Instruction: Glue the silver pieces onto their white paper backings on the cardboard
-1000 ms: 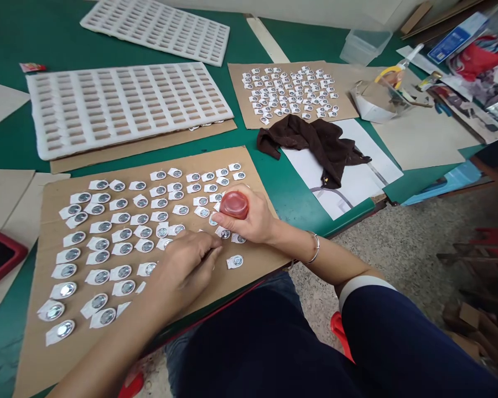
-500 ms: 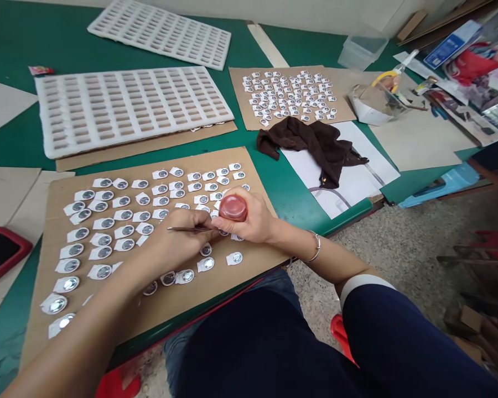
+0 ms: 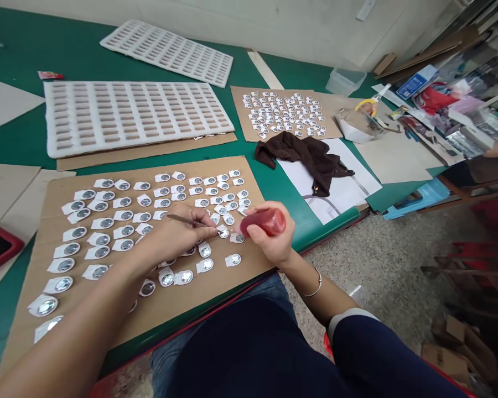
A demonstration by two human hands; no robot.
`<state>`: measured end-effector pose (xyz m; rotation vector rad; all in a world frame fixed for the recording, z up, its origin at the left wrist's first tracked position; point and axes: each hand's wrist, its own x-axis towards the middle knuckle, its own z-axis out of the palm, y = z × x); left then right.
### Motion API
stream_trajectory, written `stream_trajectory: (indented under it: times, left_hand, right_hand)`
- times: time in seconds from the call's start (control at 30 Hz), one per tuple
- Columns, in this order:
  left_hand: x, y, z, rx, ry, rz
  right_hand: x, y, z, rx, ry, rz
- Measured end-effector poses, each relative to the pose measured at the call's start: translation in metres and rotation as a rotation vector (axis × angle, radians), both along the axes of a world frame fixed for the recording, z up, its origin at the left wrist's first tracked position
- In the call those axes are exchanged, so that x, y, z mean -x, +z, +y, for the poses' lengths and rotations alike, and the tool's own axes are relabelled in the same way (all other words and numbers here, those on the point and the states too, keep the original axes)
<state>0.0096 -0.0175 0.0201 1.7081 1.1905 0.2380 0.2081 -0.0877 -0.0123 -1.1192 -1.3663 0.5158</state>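
My left hand [image 3: 186, 229] is closed on thin metal tweezers [image 3: 182, 220], which slant across the fingers. At its fingertips is a small round silvery piece on a white paper tab [image 3: 223, 232]; whether the fingers pinch it or only touch it, I cannot tell. My right hand [image 3: 276, 240] wraps round a red squeeze bottle [image 3: 268, 222], tilted with its narrow tip pointing left, close to that piece. Below both hands lies a cardboard sheet [image 3: 166, 309] bearing rows of similar tabbed pieces. My left hand and forearm hide some of them.
Behind the cardboard lie white slotted foam trays [image 3: 128, 119]. A second board of tabbed pieces [image 3: 284, 113] is at the back. A dark brown cloth [image 3: 301, 155] lies on white paper to the right, near a clear plastic box [image 3: 346, 77]. A red-edged dark object [image 3: 0, 249] is at left.
My right hand has moved slightly right and turned the bottle from end-on to sideways, its tip now by the piece at my left fingertips. The whole view has shifted slightly.
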Motion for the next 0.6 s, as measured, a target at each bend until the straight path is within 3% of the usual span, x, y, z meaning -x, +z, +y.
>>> stream_trajectory:
  times: [0.23, 0.6]
  left_hand:
    - [0.0033, -0.0042, 0.006, 0.08, 0.029, -0.064]
    - [0.0027, -0.0037, 0.004, 0.064, 0.031, -0.076]
  right_hand:
    - [0.0078, -0.0061, -0.0026, -0.193, -0.01, -0.221]
    - [0.009, -0.0103, -0.0012, -0.148, 0.031, -0.245]
